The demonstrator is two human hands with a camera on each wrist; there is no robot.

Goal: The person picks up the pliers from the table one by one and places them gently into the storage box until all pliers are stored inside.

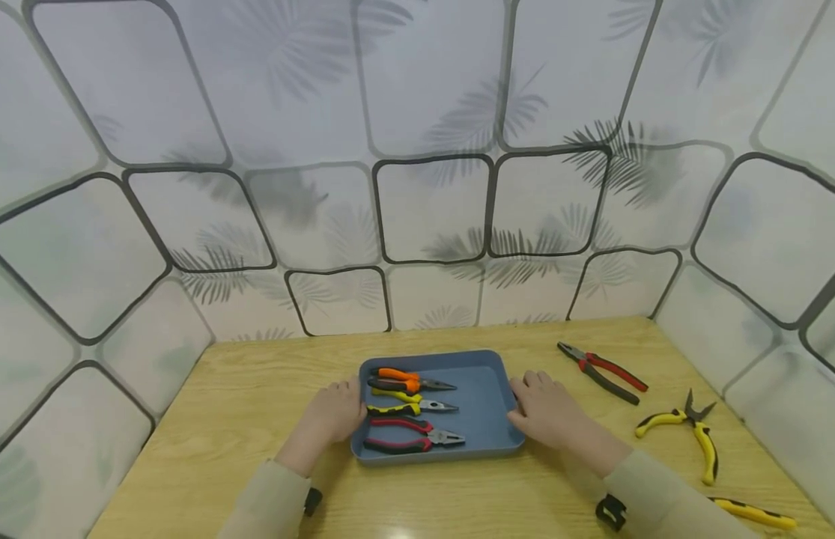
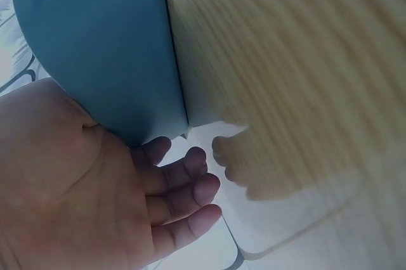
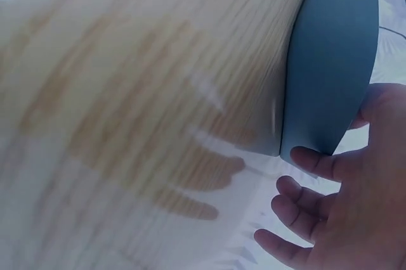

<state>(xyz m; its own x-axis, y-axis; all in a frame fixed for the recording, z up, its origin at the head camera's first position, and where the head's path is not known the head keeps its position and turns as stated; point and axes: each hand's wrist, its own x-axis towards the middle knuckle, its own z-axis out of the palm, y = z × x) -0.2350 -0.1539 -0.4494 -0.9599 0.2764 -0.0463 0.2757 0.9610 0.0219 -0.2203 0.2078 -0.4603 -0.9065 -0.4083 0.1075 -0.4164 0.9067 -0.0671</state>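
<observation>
A blue-grey tray [image 1: 481, 397] lies on the wooden table, held at its two short sides. My left hand [image 1: 332, 412] grips the left side; its thumb is at the rim, and in the left wrist view the other fingers [image 2: 184, 203] are loosely bent beside the outer wall. On the right side my right hand [image 1: 545, 408] grips the rim, its lower fingers [image 3: 295, 219] spread off the wall. Inside the tray, at its left, are orange-and-black pliers [image 1: 410, 382], yellow-and-black pliers [image 1: 417, 406] and red-and-black pliers [image 1: 417, 438], their noses pointing right.
On the table's right lie red-and-black pliers [image 1: 602, 370] and yellow-handled pliers [image 1: 690, 427] with spread jaws. Near the front right, a yellow-and-black handle [image 1: 754, 513] shows partly behind the right sleeve [image 1: 666, 498]. Patterned panels [image 1: 430, 209] enclose the table's back and sides.
</observation>
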